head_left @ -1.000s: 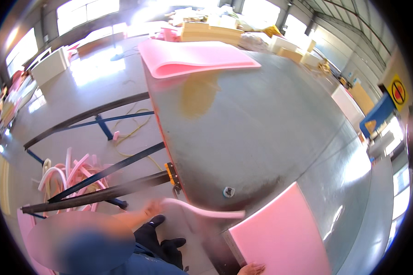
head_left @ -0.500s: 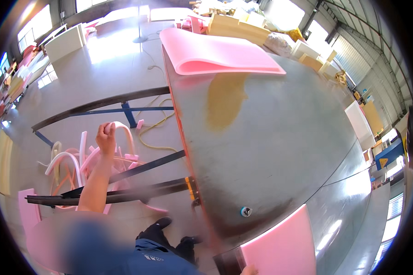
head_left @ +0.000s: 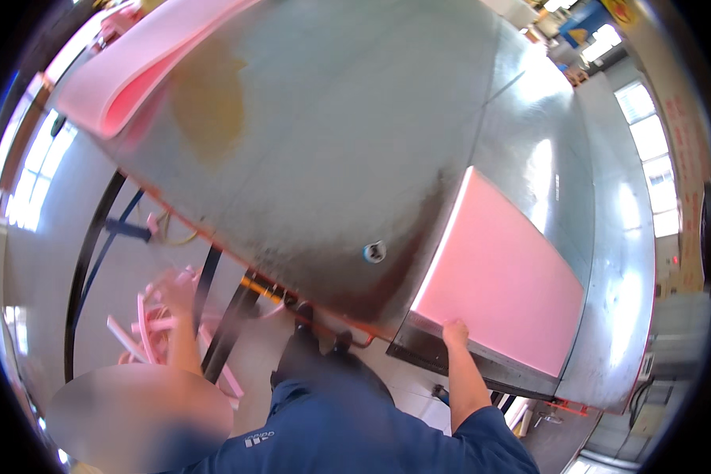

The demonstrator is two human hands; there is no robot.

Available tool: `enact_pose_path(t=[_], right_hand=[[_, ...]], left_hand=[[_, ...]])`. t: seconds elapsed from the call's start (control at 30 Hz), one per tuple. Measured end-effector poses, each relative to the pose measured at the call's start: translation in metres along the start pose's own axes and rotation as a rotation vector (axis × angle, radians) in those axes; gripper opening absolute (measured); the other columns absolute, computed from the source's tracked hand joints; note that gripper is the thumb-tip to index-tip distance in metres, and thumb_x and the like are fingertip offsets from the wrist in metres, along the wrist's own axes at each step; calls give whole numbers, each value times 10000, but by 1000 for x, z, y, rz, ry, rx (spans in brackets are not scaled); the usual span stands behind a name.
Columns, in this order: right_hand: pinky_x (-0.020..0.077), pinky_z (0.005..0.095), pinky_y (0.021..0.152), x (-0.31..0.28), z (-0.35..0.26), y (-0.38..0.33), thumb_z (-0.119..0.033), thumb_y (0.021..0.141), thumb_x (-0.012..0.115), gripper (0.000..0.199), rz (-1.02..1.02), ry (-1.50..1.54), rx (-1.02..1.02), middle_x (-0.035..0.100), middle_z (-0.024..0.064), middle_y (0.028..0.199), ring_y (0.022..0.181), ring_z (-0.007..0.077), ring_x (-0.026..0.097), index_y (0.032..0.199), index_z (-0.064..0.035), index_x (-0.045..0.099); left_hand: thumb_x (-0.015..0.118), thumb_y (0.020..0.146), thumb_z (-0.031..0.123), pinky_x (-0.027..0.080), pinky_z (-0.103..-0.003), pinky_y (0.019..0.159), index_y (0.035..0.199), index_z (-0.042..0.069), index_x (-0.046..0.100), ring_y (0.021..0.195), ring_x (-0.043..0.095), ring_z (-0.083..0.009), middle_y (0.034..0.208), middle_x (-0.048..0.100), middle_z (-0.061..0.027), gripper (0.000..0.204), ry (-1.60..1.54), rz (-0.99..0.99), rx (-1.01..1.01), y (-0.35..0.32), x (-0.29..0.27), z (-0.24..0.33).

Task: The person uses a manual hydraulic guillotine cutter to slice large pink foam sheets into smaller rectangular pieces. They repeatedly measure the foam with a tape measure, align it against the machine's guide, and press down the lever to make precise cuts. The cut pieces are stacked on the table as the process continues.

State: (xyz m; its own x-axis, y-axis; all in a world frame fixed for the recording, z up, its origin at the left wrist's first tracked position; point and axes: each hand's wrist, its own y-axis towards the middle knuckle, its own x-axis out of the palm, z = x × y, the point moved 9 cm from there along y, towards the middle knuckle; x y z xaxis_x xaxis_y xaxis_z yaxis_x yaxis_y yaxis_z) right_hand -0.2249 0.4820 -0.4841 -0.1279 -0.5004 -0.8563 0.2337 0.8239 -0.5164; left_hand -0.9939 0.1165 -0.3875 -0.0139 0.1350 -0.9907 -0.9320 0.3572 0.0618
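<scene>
A flat pink foam sheet (head_left: 502, 276) lies on the near right corner of a big metal table (head_left: 332, 134). My right hand (head_left: 454, 332) grips the sheet's near edge, fingers curled over it. My left hand (head_left: 174, 286), blurred by motion, is stretched out to the left, off the table. It hovers over a heap of pink foam strips (head_left: 146, 336) on the floor; whether it holds one is unclear.
A second, folded pink foam sheet (head_left: 126, 71) lies at the table's far left corner. A small round fitting (head_left: 374, 252) sits near the table's front edge. Black frame bars (head_left: 95, 237) run along the floor to the left, beside the strips.
My head has turned toward the table, so the pink sheet and my right hand are now in full view. My left arm has dropped lower over the strips.
</scene>
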Motion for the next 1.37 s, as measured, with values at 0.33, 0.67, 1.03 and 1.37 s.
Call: enact_pose_path(t=[0.33,0.67,1.03,1.37], right_hand=[[428,429,1023,0,118,-20,-400,810,655,605,200,477,136,619,232,1232,1176,361,574,1232,29,599],[420,270,477,59,315,1,-124,837,680,245,209,1747,578,488,9,665,578,116,509,752,-127,451],[515,427,848,51,381,98,-297,851,687,556,443,2136,845,608,173,1172,1008,295,623,1289,-5,507],[576,307,634,-129,298,199,-377,886,607,402,-139,2018,-229,681,67,1018,848,225,673,1152,-76,605]], left_hand=[[815,702,338,445,-436,1021,1361,166,486,1299,439,-365,1455,414,-134,757,-324,-448,800,-209,53,467],[713,805,192,520,-422,880,1122,81,637,1125,560,-316,1210,594,-129,345,-167,-224,897,-238,91,488],[617,928,271,529,-334,698,1042,35,664,794,596,-166,907,636,-33,266,-878,-812,35,-366,54,362],[487,955,355,548,-316,591,1002,84,649,804,662,-208,986,695,-99,319,-1601,-362,-863,-405,23,101]])
